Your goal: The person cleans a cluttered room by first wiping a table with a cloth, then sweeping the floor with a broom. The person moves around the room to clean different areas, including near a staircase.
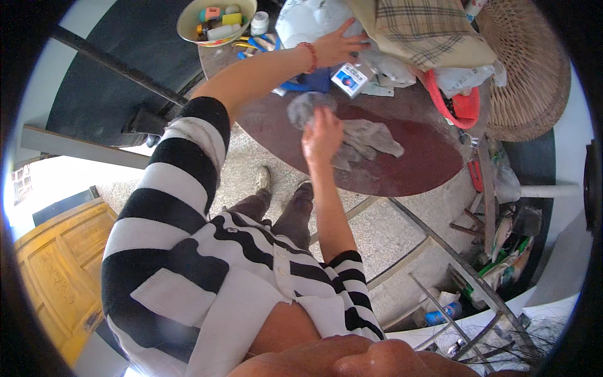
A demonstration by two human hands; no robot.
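My left hand (337, 47), with a red bead bracelet at the wrist, has its fingers spread against a white plastic bag (306, 21) at the table's far side. Just below it lies a small white and blue box (349, 80) bearing writing. My right hand (323, 134), slightly blurred, grips a crumpled grey cloth (304, 109) on the dark red oval tabletop (424, 151). Beside that hand lie crumpled pale fabric gloves (372, 136). The tabletop looks dark and wet on the right, duller and dusty on the left.
An enamel basin (216, 43) of small bottles stands at the far left, near a white jar (259, 23). A plaid cloth (424, 33), a red-rimmed item (466, 110) and a woven fan (523, 70) crowd the far right. A metal frame (438, 240) stands on the floor.
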